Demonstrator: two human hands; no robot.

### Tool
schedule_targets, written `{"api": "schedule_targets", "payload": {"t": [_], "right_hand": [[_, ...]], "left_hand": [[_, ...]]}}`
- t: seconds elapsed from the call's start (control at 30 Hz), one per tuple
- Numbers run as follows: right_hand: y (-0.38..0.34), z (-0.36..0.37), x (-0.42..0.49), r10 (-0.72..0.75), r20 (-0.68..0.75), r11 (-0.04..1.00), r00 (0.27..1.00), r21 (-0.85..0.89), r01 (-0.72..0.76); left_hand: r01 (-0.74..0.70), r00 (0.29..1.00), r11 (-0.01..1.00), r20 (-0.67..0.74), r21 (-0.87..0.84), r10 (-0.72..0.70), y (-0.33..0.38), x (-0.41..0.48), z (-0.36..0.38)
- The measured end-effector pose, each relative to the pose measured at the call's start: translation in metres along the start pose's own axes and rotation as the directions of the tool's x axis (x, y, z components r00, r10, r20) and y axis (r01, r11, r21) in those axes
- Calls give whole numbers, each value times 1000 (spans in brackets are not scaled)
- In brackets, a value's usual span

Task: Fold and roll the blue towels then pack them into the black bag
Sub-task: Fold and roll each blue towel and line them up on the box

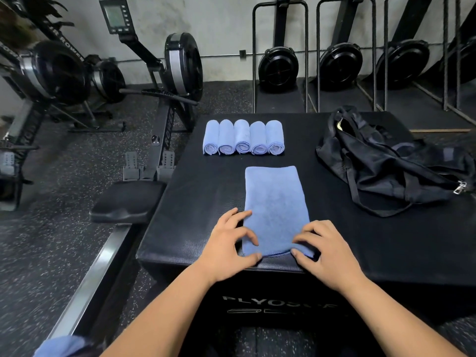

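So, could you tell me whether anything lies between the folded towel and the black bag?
Nothing visible does: bare box top separates the folded towel from the black bag to its right. The rolled towels sit farther back, off that path.

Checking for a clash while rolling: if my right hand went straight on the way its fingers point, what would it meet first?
The right hand points left along the folded towel's near end, which it grips; beyond that, probably the left hand's fingers.
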State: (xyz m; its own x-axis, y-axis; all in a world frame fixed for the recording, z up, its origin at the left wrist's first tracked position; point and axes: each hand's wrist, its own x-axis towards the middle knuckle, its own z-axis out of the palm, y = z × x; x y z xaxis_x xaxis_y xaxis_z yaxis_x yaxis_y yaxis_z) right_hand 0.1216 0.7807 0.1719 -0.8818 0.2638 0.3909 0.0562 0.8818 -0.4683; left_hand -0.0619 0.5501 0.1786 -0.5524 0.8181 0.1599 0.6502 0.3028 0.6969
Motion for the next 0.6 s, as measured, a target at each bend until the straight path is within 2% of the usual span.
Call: {"api": "schedule_targets", "payload": {"t": [0.13, 0.27, 0.47, 0.6], "right_hand": [[1, 0, 0, 42, -19, 998, 999, 36, -42], [2, 0, 3, 116, -6, 990, 993, 78, -115], [3, 0, 4, 148, -20, 983, 989, 111, -145], [1, 0, 1, 53, -29, 998, 998, 41, -52]], "left_hand": [[-7, 1000, 998, 29, 57, 5, 6, -2, 0], [2, 999, 1000, 33, 28, -3, 6, -2, -3], [-46, 994, 999, -104, 1, 46, -1, -2, 4], [-12, 979, 998, -202, -66, -1, -3, 0, 4]]}}
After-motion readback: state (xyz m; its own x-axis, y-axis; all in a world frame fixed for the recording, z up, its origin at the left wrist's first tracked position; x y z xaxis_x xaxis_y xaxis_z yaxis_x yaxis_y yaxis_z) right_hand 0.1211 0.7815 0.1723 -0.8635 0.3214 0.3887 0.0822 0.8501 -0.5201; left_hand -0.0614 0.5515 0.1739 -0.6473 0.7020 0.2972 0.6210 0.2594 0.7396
